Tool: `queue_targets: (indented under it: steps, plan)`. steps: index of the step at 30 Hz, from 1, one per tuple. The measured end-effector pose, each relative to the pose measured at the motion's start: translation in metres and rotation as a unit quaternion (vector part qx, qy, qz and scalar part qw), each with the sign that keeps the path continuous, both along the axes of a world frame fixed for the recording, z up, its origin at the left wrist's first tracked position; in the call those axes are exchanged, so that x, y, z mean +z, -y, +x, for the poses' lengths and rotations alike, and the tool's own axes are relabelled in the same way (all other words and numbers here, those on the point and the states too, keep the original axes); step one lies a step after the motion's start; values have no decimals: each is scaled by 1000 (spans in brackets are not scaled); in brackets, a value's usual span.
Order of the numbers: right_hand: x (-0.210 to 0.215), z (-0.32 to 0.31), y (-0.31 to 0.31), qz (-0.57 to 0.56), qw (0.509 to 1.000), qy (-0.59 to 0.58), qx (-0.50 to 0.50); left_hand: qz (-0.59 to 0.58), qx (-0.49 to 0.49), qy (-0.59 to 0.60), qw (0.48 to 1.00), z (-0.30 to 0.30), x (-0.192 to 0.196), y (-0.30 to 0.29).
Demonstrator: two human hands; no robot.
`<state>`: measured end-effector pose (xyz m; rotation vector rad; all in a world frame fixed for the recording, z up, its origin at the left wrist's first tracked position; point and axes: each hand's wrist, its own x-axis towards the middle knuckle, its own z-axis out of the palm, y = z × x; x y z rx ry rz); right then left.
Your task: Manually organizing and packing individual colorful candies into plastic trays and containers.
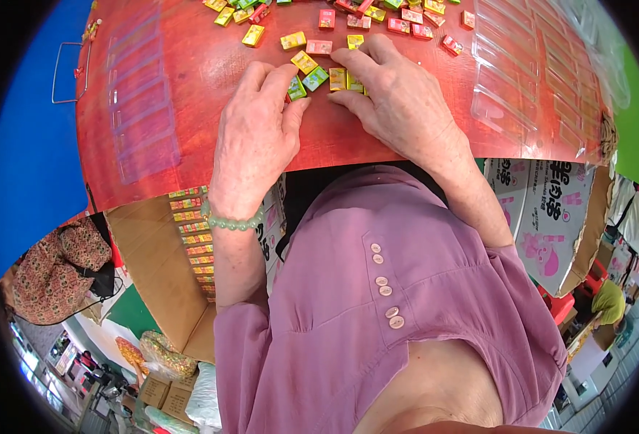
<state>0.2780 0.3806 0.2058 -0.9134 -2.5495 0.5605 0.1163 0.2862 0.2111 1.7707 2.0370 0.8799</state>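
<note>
On the red tabletop (211, 145), small matchbox-sized boxes lie in front of my hands. My left hand (254, 130), a green bead bracelet on its wrist, curls its thumb and forefinger round a small green box (295, 88). A second green box (315, 79) and a yellow box (304, 62) lie just beyond those fingertips. My right hand (406, 94) is closed round small yellow boxes (337, 79), with its thumb on the near side and its fingers on the far side. The palm partly hides them. A pink-red box (319, 48) lies between the two hands.
Many loose red, yellow and green boxes (399, 26) are scattered at the far side. Clear plastic trays (142, 94) lie at the left, with more clear trays (508, 79) at the right. Below the table's left edge stands an open cardboard carton (153, 253) beside rows of packed boxes (193, 239).
</note>
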Motion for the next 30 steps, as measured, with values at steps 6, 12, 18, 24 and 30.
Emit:
queue_targets:
  steps: [6, 12, 18, 24, 30]
  plan:
    - [-4, -6, -4, 5, 999, 21, 33, -4, -14, 19, 1000, -2, 1, -5]
    - [-7, -2, -8, 19, 998, -6, 61, 8, -30, 22, 999, -1, -3, -2]
    - [-5, -3, -4, 45, 996, -4, 80, 32, -30, 18, 999, -4, -7, 2]
    - [-8, -1, -4, 52, 997, -16, 48, 14, 20, 34, 999, -11, 1, -8]
    - [-11, 5, -20, 108, 994, -16, 0, 36, 49, -47, 997, -6, -9, -21]
